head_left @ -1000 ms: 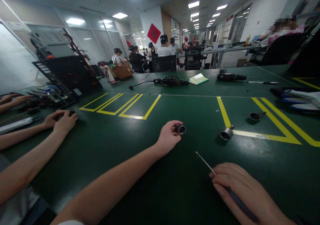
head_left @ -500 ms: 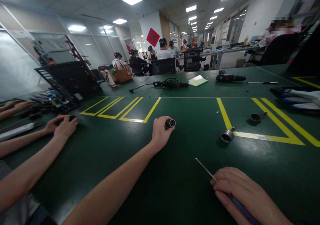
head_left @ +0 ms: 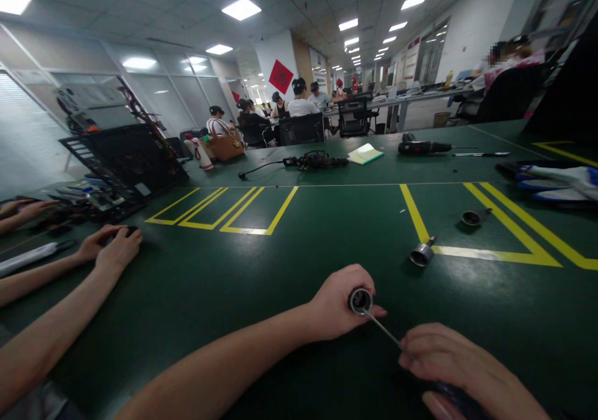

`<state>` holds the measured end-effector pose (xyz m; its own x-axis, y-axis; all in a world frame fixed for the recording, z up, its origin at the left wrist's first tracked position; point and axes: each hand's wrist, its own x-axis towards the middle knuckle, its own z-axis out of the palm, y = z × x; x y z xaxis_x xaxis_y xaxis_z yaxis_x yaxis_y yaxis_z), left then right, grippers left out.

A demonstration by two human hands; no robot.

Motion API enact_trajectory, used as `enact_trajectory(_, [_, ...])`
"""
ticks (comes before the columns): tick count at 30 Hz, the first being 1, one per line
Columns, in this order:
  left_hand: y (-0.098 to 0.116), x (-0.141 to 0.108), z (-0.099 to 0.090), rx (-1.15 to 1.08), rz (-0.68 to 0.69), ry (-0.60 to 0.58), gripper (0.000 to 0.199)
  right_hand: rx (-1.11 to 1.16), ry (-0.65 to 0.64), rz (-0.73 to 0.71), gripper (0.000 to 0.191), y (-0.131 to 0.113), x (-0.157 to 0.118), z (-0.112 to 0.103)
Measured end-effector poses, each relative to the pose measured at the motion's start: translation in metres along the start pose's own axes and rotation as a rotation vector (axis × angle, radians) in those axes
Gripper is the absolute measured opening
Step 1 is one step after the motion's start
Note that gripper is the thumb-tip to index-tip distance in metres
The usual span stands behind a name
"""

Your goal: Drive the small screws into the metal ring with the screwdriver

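Note:
My left hand (head_left: 340, 301) is wrapped round a round metal socket (head_left: 360, 300), its hollow end facing me. Held in my right hand (head_left: 460, 359) is a screwdriver (head_left: 385, 331) with a thin shaft and a dark handle, mostly covered by the fingers. The screwdriver's tip is at the lower rim of the socket; whether it reaches inside I cannot tell. Two similar cup-shaped metal sockets with shanks lie on the green table: one socket (head_left: 422, 255) at a corner of the yellow tape, another socket (head_left: 474, 218) within the taped area.
At left, another person's hands (head_left: 114, 245) hold a small dark object. Farther back are a coiled black cable (head_left: 317, 160), a notepad (head_left: 365, 154), a cordless drill (head_left: 423, 147) and blue-white gloves (head_left: 555, 183). A black equipment frame (head_left: 128, 158) stands back left.
My left hand has brought the socket down and right, towards me, to the screwdriver's tip. My right hand has stayed nearly in place, still gripping the screwdriver. The view has tilted slightly.

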<state>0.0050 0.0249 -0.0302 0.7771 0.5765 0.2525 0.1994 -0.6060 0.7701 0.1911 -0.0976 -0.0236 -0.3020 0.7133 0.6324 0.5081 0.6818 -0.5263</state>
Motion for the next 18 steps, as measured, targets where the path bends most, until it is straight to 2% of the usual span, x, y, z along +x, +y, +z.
enact_trajectory(3, [0.002,-0.001,0.003,0.112,-0.014,-0.066,0.022,-0.008,0.003,0.023,0.013,0.001,0.003,0.001])
enact_trajectory(8, [0.001,-0.004,0.006,0.335,0.011,-0.073,0.017,-0.037,0.047,0.143,0.015,-0.01,0.003,0.007])
enact_trajectory(11, [0.001,-0.005,0.007,0.443,0.077,-0.101,0.015,-0.033,0.072,0.179,0.016,-0.015,0.002,0.011])
enact_trajectory(14, [0.002,-0.006,0.007,0.451,0.118,-0.109,0.017,0.031,0.04,0.228,0.012,-0.013,0.0,0.012])
enact_trajectory(18, [0.002,-0.007,0.005,0.322,0.059,-0.066,0.018,0.188,-0.052,0.454,0.015,-0.008,0.002,0.005])
